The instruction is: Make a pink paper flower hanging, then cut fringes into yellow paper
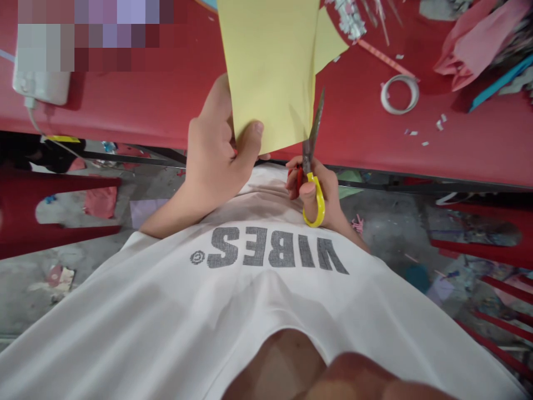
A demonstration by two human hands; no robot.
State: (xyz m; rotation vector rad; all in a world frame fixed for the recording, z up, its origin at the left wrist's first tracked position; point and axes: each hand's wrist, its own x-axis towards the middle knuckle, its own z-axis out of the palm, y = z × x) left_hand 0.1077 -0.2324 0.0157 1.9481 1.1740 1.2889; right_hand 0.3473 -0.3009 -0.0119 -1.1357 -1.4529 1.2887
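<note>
A sheet of yellow paper (268, 66) rises from my left hand (212, 155), pinched between the thumb and the fingers. It stands over the red table and has a folded or separate flap at its upper right. My right hand (316, 191) grips scissors (310, 161) with yellow and red handles, the thumb through the yellow loop. Their narrow metal blades point up along the paper's right edge, closed or nearly so. I cannot tell whether they are cutting the sheet.
A red table (125, 116) lies ahead, holding a white power bank (41, 78) with its cable, a roll of white tape (400, 94), crumpled pink paper (474, 44), and small scraps. Red chairs (54, 211) stand below its edge, on a littered concrete floor (395, 239).
</note>
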